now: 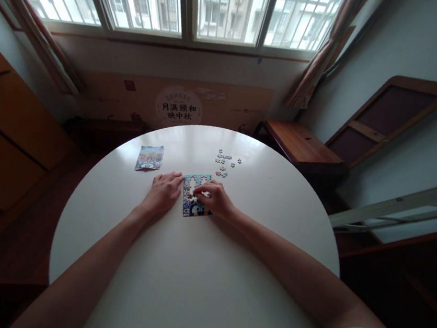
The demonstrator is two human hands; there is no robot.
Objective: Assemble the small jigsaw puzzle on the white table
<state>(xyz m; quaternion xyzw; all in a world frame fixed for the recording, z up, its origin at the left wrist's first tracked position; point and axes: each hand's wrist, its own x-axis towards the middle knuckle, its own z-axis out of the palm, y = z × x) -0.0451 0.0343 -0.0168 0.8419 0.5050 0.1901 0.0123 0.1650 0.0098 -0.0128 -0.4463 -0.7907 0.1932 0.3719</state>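
Observation:
A small jigsaw puzzle [188, 208] lies on the white round table, partly filled in, with pale gaps in its upper middle. My left hand [164, 191] rests flat beside it, fingers stretched out and their tips at its left edge. Over the puzzle's right part is my right hand [214, 198], thumb and forefinger pinched at a small puzzle piece [194, 193] near the middle; the fingers partly hide it. Several loose puzzle pieces [223, 161] are scattered beyond the right hand. A colourful printed packet [149, 157] lies beyond the left hand.
The round table [193, 288] has a curved edge on all sides. A wooden bench [298, 141] stands beyond it at the right, near a leaning framed panel [390, 113]. Barred windows [225, 10] and a printed banner [116, 99] are at the back.

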